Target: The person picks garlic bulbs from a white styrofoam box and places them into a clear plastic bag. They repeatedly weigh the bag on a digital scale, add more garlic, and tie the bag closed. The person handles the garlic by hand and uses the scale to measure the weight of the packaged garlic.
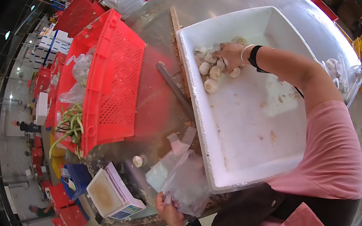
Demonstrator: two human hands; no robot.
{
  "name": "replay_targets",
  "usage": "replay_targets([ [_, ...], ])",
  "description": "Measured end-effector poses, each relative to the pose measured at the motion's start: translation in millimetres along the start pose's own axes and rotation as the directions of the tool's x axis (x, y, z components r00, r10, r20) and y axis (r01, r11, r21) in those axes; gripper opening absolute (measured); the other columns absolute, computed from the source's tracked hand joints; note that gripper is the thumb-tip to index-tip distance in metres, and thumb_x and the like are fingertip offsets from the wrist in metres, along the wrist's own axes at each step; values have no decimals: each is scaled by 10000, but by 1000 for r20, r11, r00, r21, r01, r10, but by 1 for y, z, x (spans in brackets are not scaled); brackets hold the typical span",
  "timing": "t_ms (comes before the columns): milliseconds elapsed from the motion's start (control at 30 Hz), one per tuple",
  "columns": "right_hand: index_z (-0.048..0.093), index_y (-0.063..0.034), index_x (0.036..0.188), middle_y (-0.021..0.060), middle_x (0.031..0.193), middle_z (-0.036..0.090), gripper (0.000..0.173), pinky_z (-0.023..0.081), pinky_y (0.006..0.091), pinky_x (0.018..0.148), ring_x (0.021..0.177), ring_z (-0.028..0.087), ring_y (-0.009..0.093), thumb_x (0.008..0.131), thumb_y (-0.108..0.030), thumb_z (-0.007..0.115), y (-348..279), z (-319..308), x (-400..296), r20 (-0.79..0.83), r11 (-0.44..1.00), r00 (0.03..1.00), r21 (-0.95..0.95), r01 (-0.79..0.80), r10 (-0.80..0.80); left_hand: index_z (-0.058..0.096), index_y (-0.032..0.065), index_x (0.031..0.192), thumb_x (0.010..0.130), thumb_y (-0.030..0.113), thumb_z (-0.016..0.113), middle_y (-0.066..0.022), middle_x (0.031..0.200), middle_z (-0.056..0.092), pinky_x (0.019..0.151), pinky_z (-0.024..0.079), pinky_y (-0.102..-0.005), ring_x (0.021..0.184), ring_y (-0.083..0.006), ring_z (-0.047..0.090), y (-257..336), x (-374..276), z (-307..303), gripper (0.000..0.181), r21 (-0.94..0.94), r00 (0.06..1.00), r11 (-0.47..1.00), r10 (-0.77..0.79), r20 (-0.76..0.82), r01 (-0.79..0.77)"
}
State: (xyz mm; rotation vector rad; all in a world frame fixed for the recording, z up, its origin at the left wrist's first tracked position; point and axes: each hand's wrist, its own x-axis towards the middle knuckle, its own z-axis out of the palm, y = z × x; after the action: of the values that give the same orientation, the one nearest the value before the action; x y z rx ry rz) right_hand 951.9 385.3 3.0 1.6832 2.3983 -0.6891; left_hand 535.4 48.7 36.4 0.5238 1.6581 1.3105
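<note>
A white foam box [199, 138] stands in front of me, with loose garlic bulbs [211, 85] gathered in its far left part. My right hand [231, 56] reaches into it, the fingers curled around a garlic bulb [221, 63] among the others; the palm hides part of the pile. Just outside the box's near left corner, my left hand [169, 207] pinches the edge of a thin, clear plastic bag [189, 183]. The bag looks limp, and I see no bulb in it. One single garlic bulb [137, 161] lies on the metal table, left of the bag.
A red perforated crate [118, 86] holds green beans [70, 125] and plastic bags. A digital scale [112, 192] sits at the table's near left, beside a blue bin [75, 180]. A dark bar [174, 90] lies left of the foam box. A bagged bundle [336, 72] rests to the right.
</note>
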Motion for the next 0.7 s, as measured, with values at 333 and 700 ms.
replay_targets([
  [333, 417, -151, 1339, 230, 1302, 356, 906, 447, 405, 933, 1102, 525, 389, 534, -197, 831, -7, 8, 41, -88, 996, 996, -82, 27, -34, 540, 59, 920, 858, 51, 567, 33, 619, 457, 409, 296, -196, 468, -43, 379, -7, 1, 5, 68, 101, 998, 995, -9, 67, 2],
  [700, 515, -195, 1249, 201, 1260, 401, 687, 438, 391, 923, 1092, 519, 373, 598, -147, 728, -5, 20, 53, -139, 998, 990, -54, 25, -32, 545, 98, 834, 856, 73, 561, 49, 578, 436, 393, 280, -194, 447, -40, 367, -15, -5, 8, 36, 128, 998, 992, -18, 52, 11],
])
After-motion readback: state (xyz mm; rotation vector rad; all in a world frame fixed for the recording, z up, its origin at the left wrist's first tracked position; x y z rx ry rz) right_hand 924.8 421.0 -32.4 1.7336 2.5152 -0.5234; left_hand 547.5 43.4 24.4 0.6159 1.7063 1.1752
